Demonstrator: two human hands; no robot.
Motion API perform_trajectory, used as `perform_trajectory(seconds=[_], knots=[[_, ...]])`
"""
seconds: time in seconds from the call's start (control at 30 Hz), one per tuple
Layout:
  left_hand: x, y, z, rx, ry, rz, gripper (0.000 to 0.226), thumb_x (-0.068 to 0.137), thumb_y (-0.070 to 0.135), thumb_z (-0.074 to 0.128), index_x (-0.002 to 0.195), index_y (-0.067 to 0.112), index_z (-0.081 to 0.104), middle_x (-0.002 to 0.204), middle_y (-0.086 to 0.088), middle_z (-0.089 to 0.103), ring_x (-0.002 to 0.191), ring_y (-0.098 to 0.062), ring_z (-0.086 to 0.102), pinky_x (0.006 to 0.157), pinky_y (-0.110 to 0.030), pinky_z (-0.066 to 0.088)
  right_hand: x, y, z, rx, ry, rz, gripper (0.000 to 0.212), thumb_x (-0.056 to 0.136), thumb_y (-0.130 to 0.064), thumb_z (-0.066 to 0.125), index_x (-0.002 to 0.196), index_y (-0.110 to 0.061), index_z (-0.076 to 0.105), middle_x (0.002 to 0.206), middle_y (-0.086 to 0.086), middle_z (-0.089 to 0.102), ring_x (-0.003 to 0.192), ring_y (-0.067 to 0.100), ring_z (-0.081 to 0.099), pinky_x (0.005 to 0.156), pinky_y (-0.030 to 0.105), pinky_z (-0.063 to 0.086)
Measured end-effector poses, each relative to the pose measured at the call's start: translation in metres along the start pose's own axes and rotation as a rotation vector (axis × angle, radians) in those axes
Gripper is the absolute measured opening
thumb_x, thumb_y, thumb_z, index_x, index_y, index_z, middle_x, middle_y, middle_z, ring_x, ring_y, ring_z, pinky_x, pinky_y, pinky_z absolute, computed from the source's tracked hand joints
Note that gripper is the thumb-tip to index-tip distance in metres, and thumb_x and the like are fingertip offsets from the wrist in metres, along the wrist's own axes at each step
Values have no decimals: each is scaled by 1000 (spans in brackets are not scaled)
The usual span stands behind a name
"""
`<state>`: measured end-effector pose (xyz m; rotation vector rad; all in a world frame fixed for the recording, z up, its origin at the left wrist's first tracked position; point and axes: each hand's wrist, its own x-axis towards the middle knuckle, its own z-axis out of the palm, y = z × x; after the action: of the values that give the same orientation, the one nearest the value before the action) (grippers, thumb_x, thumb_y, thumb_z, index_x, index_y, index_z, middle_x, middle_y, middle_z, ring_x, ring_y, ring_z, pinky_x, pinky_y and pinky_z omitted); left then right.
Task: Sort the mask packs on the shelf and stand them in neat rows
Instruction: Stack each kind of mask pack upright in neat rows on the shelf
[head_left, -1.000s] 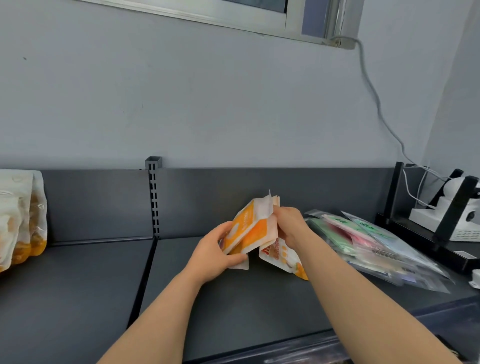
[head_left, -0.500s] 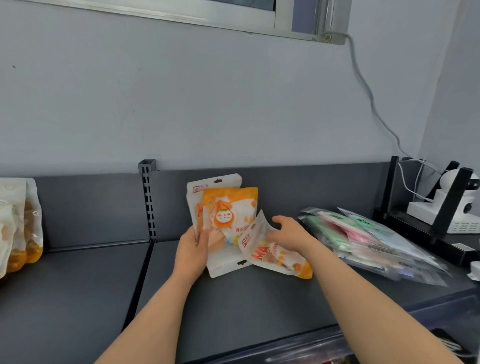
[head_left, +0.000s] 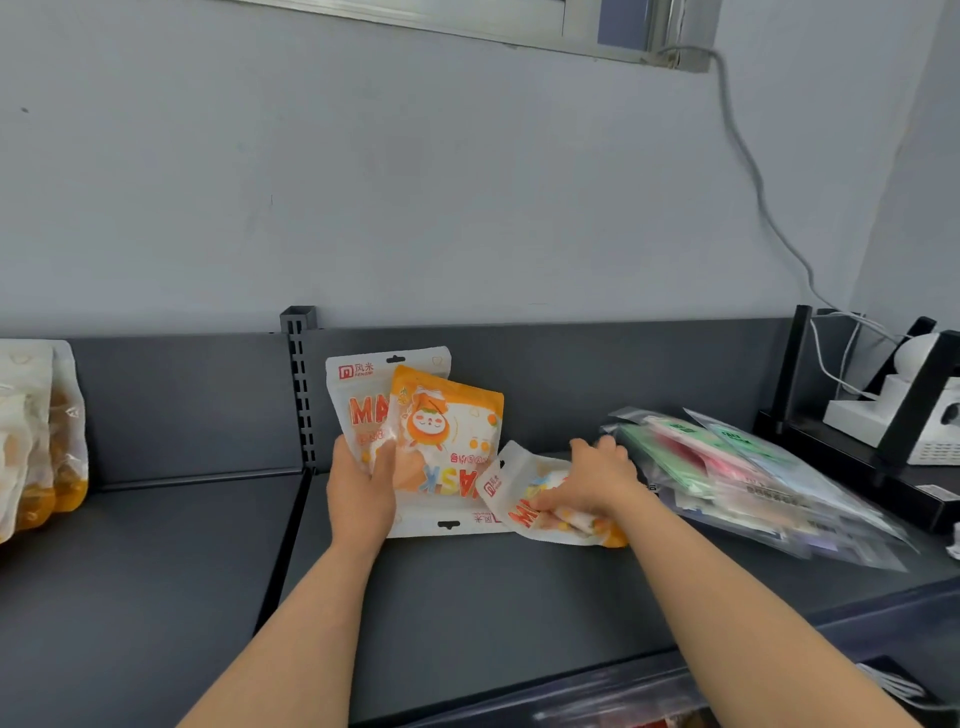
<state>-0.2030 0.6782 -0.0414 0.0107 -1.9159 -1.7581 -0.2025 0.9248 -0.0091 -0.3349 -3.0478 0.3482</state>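
Gripping two orange-and-white mask packs together, the left hand (head_left: 362, 499) holds them upright on the dark shelf (head_left: 467, 613), just right of the slotted post (head_left: 298, 395). The fingers wrap the packs' left edge and the thumb lies across the front.

1. Rear pack (head_left: 358, 387): right way up, hang-hole at the top, close to the shelf's back panel.
2. Front pack (head_left: 452, 441): overlaps the rear pack, printed face upside down, hang-hole at the bottom, lower edge on the shelf.

The right hand (head_left: 597, 483) grasps a third pack (head_left: 519, 512) of the same orange design. This pack lies tilted on the shelf, touching the lower right corner of the front pack. The fingers curl over its far side and the thumb presses on its face.

Just beyond the right hand, a mixed pile (head_left: 737, 473) of green, pink and clear mask packs lies slanted and fanned out on the shelf. In the left bay, at the picture's edge, a group of standing packs (head_left: 39, 441) with orange contents rests upright.

A white device (head_left: 909, 410) sits on a black stand at far right, with a cable (head_left: 753, 197) running up the wall.
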Motion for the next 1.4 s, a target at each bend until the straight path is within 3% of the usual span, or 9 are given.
perform_trajectory(seconds=[0.17, 0.37, 0.63, 0.8, 0.97, 1.1, 1.23, 1.33, 1.4], knots=[[8, 26, -10, 47, -47, 120, 30, 90, 28, 67, 117, 21, 53, 105, 12, 61, 94, -6, 59, 69, -14, 42, 2, -34, -18, 415, 114, -338, 97, 83, -38, 73, 156, -21, 11, 163, 0, 7, 150, 23, 8, 121, 44, 19], [19, 47, -37, 73, -101, 200, 30, 88, 29, 71, 113, 27, 55, 102, 19, 64, 91, 4, 62, 69, -12, 45, 0, -89, -35, 665, 61, -511, 89, 72, -23, 83, 145, -26, 32, 132, -5, 54, 120, 17, 53, 99, 37, 48], [21, 39, -76, -297, 35, -11, 19, 103, 32, 43, 117, 26, 54, 107, 4, 70, 94, -14, 69, 66, -24, 55, 1, -102, -24, 1098, 93, -163, 23, 91, -29, 65, 108, -16, 56, 111, 1, 64, 95, 17, 63, 70, 28, 53], [13, 39, -58, -398, -62, -85, 31, 104, 34, 40, 132, 24, 49, 118, 2, 68, 106, -16, 67, 85, -33, 56, -7, -117, 0, 1520, -69, 170, 23, 96, -22, 58, 116, -10, 59, 113, 7, 66, 102, 27, 65, 94, 47, 52], [10, 35, -34, -354, -202, -71, 48, 91, 22, 66, 135, 21, 46, 125, 1, 66, 113, -14, 64, 93, -40, 55, -28, -136, 9, 1732, -150, 221, 24, 99, -13, 54, 121, -4, 56, 112, 9, 65, 99, 26, 63, 90, 40, 52], [17, 29, -25, -288, -127, -95, 45, 90, 12, 67, 130, 18, 47, 119, 1, 66, 107, -15, 67, 80, -32, 59, -37, -130, 2, 1398, -105, 122, 21, 94, -20, 60, 108, -4, 61, 118, 15, 67, 106, 29, 65, 97, 44, 52], [21, 29, -32, -305, -85, -175, 37, 93, 14, 63, 122, 17, 40, 110, 6, 62, 96, -13, 65, 67, -27, 55, -33, -83, -7, 532, 69, 17, 58, 94, -26, 56, 144, -7, 34, 143, 13, 43, 130, 29, 46, 98, 35, 42], [17, 30, -36, -267, -76, -174, 40, 93, 26, 64, 119, 22, 34, 103, 10, 57, 89, -9, 61, 62, -27, 51, -25, -51, -7, 26, -58, 67, 61, 84, -33, 56, 141, -19, 40, 145, 9, 42, 135, 29, 38, 109, 41, 31], [17, 28, -38, -217, -66, -154, 38, 93, 29, 64, 117, 21, 36, 101, 10, 57, 87, -9, 61, 61, -28, 51, -27, -41, -4, -80, -153, 138, 65, 80, -43, 56, 141, -26, 42, 144, 5, 44, 134, 28, 40, 108, 41, 31]])
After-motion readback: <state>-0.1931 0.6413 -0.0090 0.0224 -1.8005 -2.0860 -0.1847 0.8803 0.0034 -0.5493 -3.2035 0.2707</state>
